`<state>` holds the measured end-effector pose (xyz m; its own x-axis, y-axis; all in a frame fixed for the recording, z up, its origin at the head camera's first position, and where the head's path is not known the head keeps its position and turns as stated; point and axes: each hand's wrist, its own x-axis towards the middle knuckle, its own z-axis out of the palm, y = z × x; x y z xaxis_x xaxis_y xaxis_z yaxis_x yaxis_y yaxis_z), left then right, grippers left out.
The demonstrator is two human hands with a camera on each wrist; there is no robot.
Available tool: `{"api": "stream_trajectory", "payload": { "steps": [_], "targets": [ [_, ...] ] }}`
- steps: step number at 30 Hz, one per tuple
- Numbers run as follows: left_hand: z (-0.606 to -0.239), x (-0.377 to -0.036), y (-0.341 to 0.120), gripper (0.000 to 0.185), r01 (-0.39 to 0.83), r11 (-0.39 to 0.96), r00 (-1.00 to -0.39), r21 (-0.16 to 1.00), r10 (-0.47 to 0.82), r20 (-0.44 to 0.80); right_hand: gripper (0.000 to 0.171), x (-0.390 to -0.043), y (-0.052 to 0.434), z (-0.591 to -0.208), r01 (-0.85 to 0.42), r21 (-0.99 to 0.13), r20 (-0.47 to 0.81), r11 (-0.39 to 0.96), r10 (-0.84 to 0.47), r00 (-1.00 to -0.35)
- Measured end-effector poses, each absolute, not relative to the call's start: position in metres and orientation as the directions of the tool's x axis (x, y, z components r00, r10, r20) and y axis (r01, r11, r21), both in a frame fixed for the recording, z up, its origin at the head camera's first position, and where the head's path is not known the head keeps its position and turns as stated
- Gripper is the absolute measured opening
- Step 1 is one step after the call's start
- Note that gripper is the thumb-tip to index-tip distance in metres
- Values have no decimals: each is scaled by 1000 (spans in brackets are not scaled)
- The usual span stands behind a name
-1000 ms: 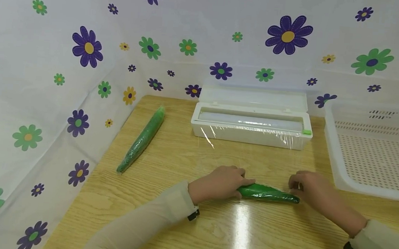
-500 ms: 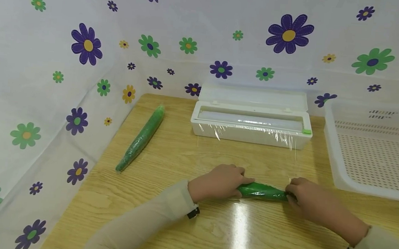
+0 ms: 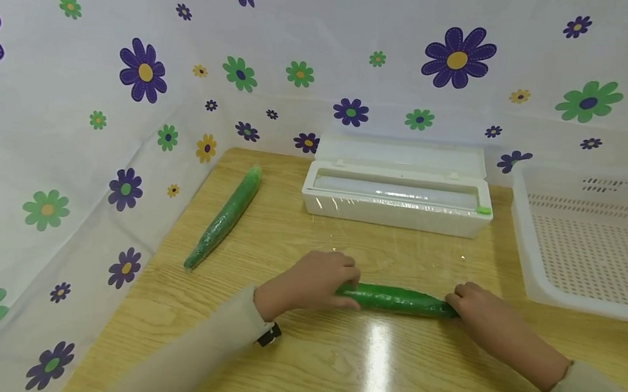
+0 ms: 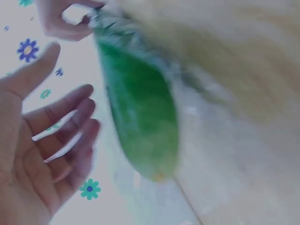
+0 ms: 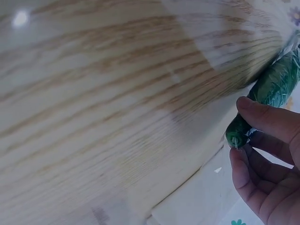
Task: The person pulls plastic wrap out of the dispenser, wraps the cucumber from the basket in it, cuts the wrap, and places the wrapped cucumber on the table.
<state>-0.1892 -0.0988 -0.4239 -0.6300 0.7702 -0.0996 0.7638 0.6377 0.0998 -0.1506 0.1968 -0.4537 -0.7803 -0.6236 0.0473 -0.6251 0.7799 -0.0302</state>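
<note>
A cucumber (image 3: 399,300) lies crosswise at the front of the table, with cling film around it. My right hand (image 3: 493,324) pinches its narrow right tip; the right wrist view shows thumb and fingers (image 5: 269,164) around the end of the film-covered cucumber (image 5: 276,84). At the other end, my left hand (image 3: 308,282) hovers with fingers loosely bent. In the left wrist view that hand (image 4: 42,136) is apart from the cucumber (image 4: 143,112), whose pale, blunt end faces the camera. A thin sheet of clear film runs from the dispenser (image 3: 395,214) toward the cucumber.
Behind the cucumber, the white cling film dispenser stands with its lid (image 3: 401,156) raised. A second wrapped cucumber (image 3: 225,217) lies slanted at the left. On the right is a white perforated basket (image 3: 528,259). Flower-printed cloth (image 3: 303,31) borders the table (image 3: 268,229) at the back and left.
My left hand has let go of the cucumber and moved left, showing more of it. My right hand has come onto the right tip, which it was just short of one second ago.
</note>
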Motion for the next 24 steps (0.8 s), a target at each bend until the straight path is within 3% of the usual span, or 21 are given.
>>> {"api": "stream_trajectory", "payload": {
  "steps": [3, 6, 16, 24],
  "targets": [
    [-426, -174, -114, 40, 783, 620, -622, -50, 777, -101, 24, -150, 196, -453, -626, -29, 56, 779, -624, -779],
    [-430, -162, -126, 47, 758, 635, -651, -150, 751, -109, 24, -150, 195, -453, -626, -31, 65, 779, -623, -779],
    [-447, -156, -144, 39, 713, 624, -671, -321, 739, -52, 23, -150, 194, -451, -623, -40, 55, 781, -621, -782],
    [-423, -169, -152, 14, 727, 682, -685, -76, 729, -10, 21, -153, 194, -452, -630, -47, 25, 775, -629, -777]
  ]
}}
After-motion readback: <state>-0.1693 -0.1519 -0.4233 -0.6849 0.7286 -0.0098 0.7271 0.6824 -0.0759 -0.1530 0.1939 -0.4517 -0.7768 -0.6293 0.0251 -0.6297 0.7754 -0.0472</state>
